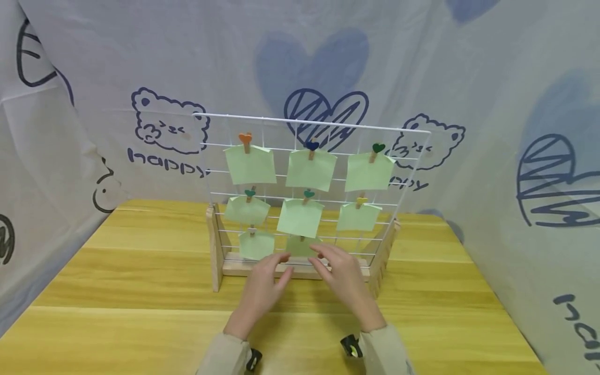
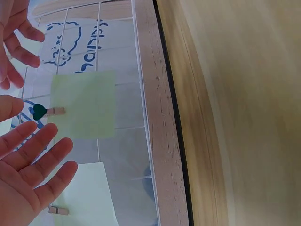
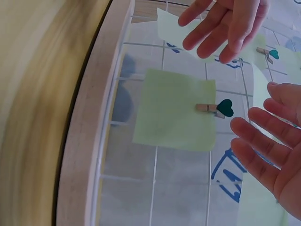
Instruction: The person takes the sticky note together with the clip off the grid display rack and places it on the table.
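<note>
left hand (image 1: pixel 263 286) and right hand (image 1: pixel 344 273) are both empty, fingers loose by the bottom-middle note (image 1: pixel 300 248), so imo clipping it's done and next just needs backing off clean

Lettering, all printed in dark blue on the white fabric backdrop with heart and bear drawings (image 1: pixel 225 52) around the white wire grid rack with pale wooden ends (image 1: pixel 319 123).
1. "happy" (image 1: pixel 166 161): beneath an outlined bear face (image 1: pixel 171 122), left of the rack, final letter meeting its edge.
2. "ppy" (image 1: pixel 412 184): at the rack's right edge, word's start obscured.
3. "ha" (image 1: pixel 576 320): well right of the rack, nearer me, remainder cropped.
4. From my left wrist: "happy", sideways, legible through the rack's wires.
</note>
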A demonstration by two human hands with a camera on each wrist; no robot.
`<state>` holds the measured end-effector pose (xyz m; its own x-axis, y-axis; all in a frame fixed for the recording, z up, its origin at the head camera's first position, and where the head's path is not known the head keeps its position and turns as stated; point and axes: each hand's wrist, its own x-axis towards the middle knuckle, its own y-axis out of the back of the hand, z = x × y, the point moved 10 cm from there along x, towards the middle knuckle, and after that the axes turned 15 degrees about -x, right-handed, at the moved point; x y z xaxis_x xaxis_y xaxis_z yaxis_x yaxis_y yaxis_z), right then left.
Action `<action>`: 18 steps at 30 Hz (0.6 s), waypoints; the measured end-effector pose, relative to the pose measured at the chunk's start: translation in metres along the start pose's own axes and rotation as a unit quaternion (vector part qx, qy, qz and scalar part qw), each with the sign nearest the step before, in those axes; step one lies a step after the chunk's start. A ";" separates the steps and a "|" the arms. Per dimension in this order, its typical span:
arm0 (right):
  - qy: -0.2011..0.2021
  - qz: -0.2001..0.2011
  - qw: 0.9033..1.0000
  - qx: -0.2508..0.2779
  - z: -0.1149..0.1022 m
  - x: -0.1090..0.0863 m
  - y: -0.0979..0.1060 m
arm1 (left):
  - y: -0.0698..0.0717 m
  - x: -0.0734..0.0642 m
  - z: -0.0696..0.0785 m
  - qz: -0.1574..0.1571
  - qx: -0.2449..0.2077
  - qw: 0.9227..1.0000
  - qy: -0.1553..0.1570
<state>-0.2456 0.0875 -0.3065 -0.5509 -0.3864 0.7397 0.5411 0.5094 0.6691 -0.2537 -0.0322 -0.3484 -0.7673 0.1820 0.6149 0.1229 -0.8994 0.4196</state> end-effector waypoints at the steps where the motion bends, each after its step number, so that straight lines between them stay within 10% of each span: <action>1: 0.001 -0.003 1.000 0.000 -0.001 0.003 -0.001 | 0.001 0.001 0.000 0.004 0.001 1.000 -0.001; 18: -0.008 -0.045 0.999 -0.026 0.007 0.030 -0.017 | 0.004 0.013 -0.011 0.036 -0.030 0.999 0.021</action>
<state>-0.2758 0.0722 -0.2962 -0.6090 -0.4169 0.6747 0.5203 0.4321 0.7366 -0.2696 -0.0380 -0.3462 -0.7837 0.0995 0.6131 0.1427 -0.9318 0.3337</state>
